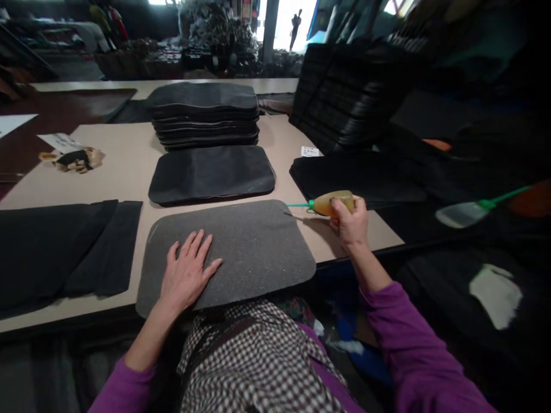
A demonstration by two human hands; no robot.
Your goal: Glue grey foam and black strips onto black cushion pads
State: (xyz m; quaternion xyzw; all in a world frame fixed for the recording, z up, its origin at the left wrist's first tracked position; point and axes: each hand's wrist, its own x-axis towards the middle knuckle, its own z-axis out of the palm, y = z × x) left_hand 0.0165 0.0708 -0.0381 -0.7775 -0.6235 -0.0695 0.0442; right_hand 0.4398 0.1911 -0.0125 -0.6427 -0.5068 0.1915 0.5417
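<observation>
A dark grey panel with rounded corners (pixel 249 258) lies in front of me, its near edge at the table's front. Flat on its left half rests my left hand (pixel 187 267), fingers spread. My right hand (pixel 350 221) is wrapped round a squeeze bottle (pixel 331 202) of amber liquid with a green nozzle. The bottle is held sideways, its thin tip pointing left at the panel's upper right corner. Whether the tip touches the panel I cannot tell. Just beyond lies a black rounded panel (pixel 210 174).
Behind stands a stack of black panels (pixel 204 115), with a taller dark stack (pixel 340 97) to the right. Black sheets (pixel 64 252) lie at left, near a crumpled tan scrap (pixel 75 159). A second squeeze bottle (pixel 462 215) and a whitish cloth piece (pixel 495 293) are at right.
</observation>
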